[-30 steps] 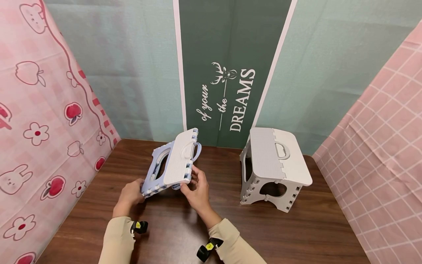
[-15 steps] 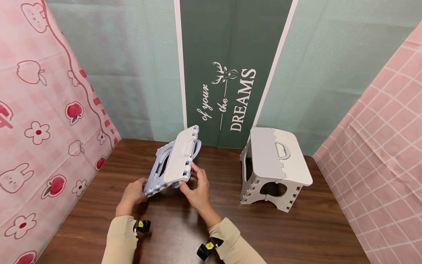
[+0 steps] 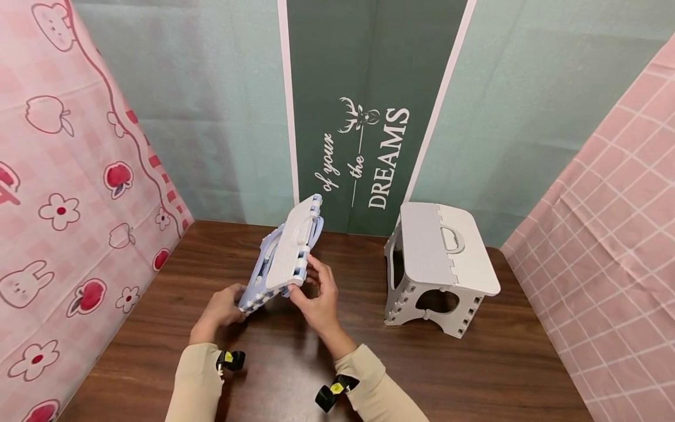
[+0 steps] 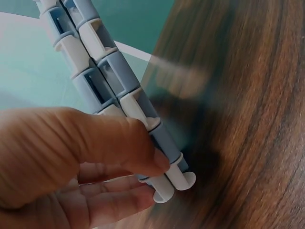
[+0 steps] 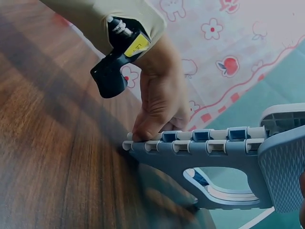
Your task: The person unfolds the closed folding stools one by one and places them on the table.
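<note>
A blue-and-white folding stool [image 3: 287,258] stands tilted and partly folded, left of centre in the head view. My left hand [image 3: 224,308] pinches the low end of its hinged legs; in the left wrist view the thumb lies across the blue-and-white hinge joints [image 4: 114,74], with fingers on the other side. At the near right corner of the white seat, my right hand [image 3: 319,299] holds the edge between thumb and fingers. The right wrist view shows the blue leg panel [image 5: 167,162] with its oval cutout, and my left hand [image 5: 164,107] at its end.
A grey-white folding stool [image 3: 429,252] stands unfolded on the right of the dark wood table [image 3: 379,369]. Patterned pink cloths [image 3: 79,234] hang at both sides, and a green cloth with lettering [image 3: 364,53] hangs behind.
My left hand has moved right and slightly up, bringing the stool's legs closer to the seat. The seat has tilted more steeply. The grey-white stool has stayed in place.
</note>
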Tool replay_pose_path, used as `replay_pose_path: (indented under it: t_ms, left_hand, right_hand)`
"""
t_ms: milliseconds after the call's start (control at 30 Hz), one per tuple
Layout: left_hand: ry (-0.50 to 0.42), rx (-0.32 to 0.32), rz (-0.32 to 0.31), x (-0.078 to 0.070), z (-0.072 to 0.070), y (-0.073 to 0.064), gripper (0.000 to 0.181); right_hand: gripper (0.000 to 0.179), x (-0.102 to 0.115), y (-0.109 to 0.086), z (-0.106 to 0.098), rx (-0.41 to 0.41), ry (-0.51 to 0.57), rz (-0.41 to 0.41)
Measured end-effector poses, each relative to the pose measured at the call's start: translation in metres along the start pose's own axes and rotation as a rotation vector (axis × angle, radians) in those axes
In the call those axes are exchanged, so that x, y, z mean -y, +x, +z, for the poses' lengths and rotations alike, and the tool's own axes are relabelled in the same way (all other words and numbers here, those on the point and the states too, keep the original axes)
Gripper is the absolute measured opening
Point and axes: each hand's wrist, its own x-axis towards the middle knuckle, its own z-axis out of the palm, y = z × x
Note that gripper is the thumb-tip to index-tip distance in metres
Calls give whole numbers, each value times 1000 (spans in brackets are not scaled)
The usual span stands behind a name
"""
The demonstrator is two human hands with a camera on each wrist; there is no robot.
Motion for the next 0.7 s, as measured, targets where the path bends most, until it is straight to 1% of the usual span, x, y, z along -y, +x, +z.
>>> replay_pose_path:
  t_ms: [100,167,233,400,500,700]
  left_hand:
    - [-26,-3,4,-1,3,1,57]
    - [-38,2,0,-1,5,1,57]
    - [-49,10,10,-2,6,1,57]
    - [-81,19,10,-5,8,1,57]
    - [-95,21,1,-7,9,1,56]
    - [-116,33,-26,-10,11,3,56]
  right_hand:
    - [57,1,2,-1,2,-12,-17]
    - [57,3,2,-1,2,-34,-28]
    - [57,4,3,-2,0,-49,-34]
    - [56,7,5,-2,5,-68,-16]
    - [57,8,8,-3,10,-64,-7]
    - [57,10,12,-5,26,-68,-16]
